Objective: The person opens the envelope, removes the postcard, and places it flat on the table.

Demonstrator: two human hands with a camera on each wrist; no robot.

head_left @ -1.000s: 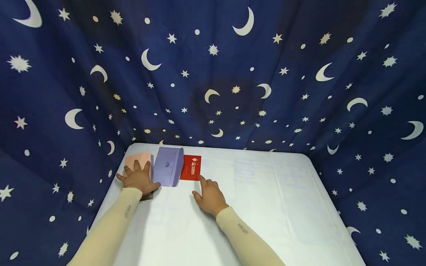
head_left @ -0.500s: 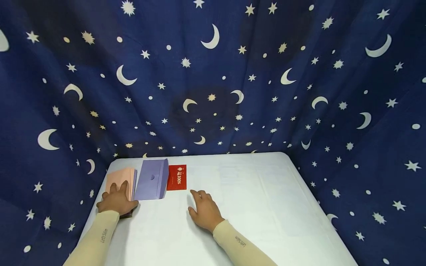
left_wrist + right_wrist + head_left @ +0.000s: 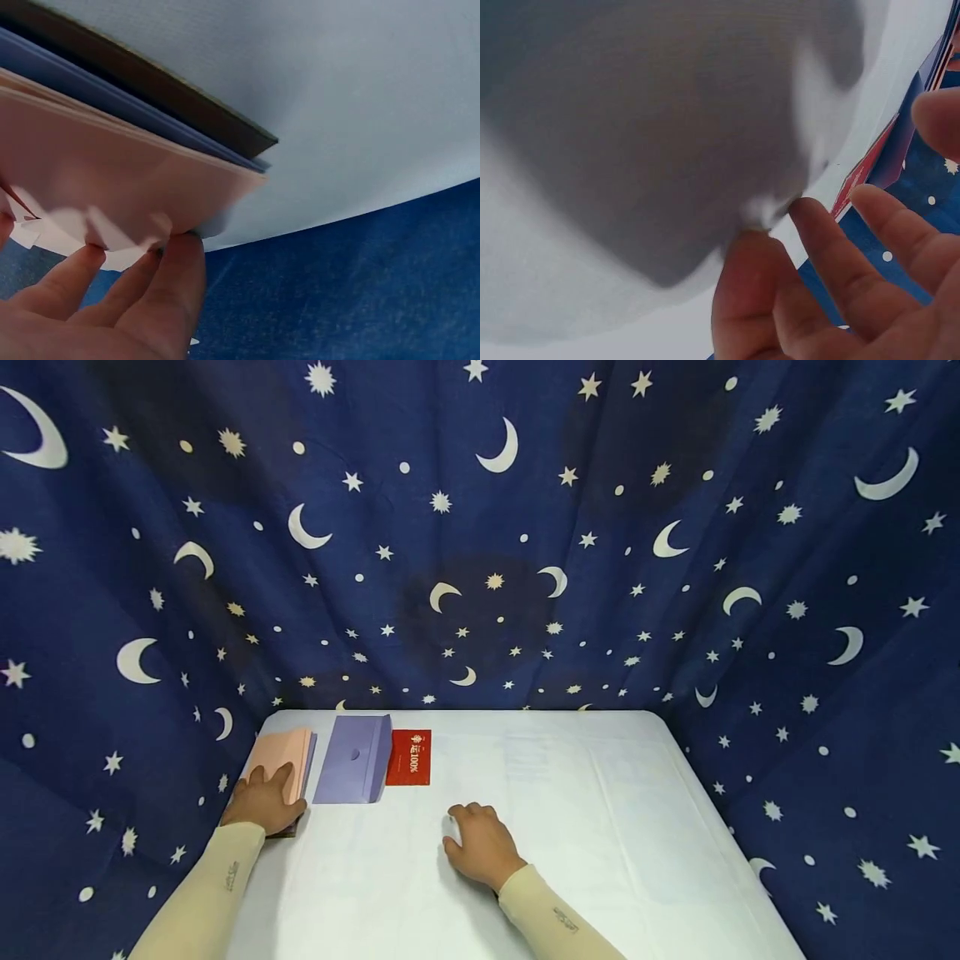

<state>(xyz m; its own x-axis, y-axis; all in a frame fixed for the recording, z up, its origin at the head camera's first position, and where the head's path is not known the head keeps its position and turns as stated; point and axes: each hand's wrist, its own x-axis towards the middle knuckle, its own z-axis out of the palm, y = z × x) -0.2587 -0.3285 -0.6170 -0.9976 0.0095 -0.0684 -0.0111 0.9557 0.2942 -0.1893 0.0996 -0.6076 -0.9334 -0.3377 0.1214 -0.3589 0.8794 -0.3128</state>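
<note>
My left hand (image 3: 262,802) rests with spread fingers on a stack of pink envelopes (image 3: 279,746) at the table's left edge. In the left wrist view its fingertips touch the top pink envelope (image 3: 112,180); purple-blue layers (image 3: 112,94) and a dark brown layer (image 3: 217,124) show under the pink. Right of the stack lies a purple envelope (image 3: 348,760), its flap side up. A red envelope (image 3: 412,770) with white lettering lies against the purple one's right edge. My right hand (image 3: 482,845), fingers loosely bent, is low over the table and holds nothing.
A white cloth covers the table (image 3: 555,793). Dark blue curtains (image 3: 480,543) with moons and stars stand behind it and on both sides. The stack sits close to the left curtain.
The head view has shifted. My right hand has drawn back from the red envelope, toward me and to the right. My left hand has slid toward the stack's near left part.
</note>
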